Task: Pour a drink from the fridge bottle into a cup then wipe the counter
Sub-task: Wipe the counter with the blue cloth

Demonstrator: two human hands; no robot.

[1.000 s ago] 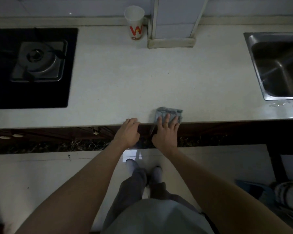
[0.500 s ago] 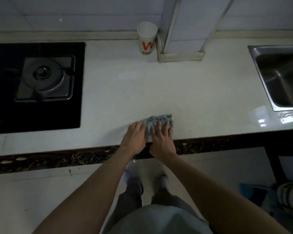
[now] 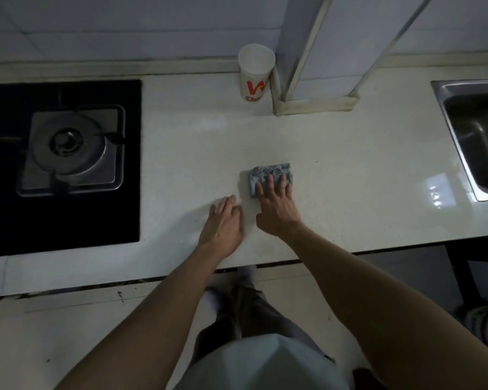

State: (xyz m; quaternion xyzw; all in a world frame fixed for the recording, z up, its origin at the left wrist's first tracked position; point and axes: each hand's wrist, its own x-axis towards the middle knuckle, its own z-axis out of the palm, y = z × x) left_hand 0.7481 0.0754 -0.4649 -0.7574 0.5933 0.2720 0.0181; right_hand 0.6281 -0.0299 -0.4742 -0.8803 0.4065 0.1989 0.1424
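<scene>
A crumpled grey cloth (image 3: 271,172) lies on the white counter (image 3: 350,175), about mid-depth. My right hand (image 3: 275,205) presses on its near part with straight, spread fingers. Just to the left, my left hand (image 3: 223,222) rests flat on the bare counter, fingers together, not touching the cloth. A white paper cup (image 3: 255,73) with red lettering stands upright at the back, against the wall and beside a tiled column. No bottle is in view.
A black gas hob (image 3: 62,164) with a steel burner fills the counter's left side. A steel sink (image 3: 479,136) is sunk in at the right. The tiled column (image 3: 316,80) juts out at the back. The counter's front edge runs below my wrists.
Both hands have moved from the counter's front edge away from me onto the surface. The cloth has been pushed with the right hand toward the wall.
</scene>
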